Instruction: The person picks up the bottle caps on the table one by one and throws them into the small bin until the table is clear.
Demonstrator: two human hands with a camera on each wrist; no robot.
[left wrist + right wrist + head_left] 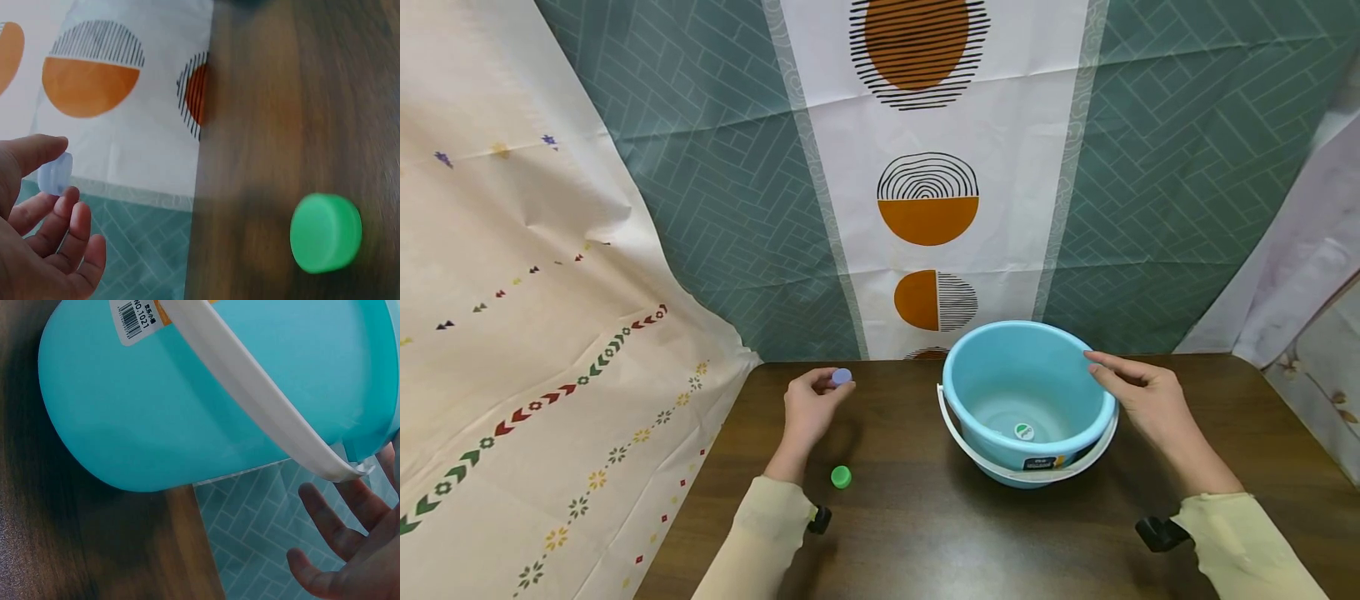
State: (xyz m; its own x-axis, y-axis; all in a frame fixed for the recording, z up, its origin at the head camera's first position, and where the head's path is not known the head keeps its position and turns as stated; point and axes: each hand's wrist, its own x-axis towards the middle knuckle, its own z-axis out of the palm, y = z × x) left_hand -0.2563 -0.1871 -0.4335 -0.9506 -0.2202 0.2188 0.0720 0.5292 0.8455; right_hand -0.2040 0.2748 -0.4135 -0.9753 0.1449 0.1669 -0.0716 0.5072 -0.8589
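Observation:
A small lavender bottle cap (842,377) is pinched between the thumb and fingers of my left hand (808,408), above the table's left part; the left wrist view shows the same cap, pale and blurred. A green bottle cap (841,477) lies on the table below that hand. To the right is a light blue bucket (992,379) with its white handle (1000,468) hanging down at the front. My right hand (1142,396) grips the bucket's right rim with thumb and index finger. The other fingers spread loosely by the handle's end in the right wrist view.
The dark wooden table (910,533) ends at the back against a hanging patterned cloth (715,208). A cream embroidered cloth (550,333) drapes along the left edge. A round sticker (1024,432) is on the bucket's inner bottom.

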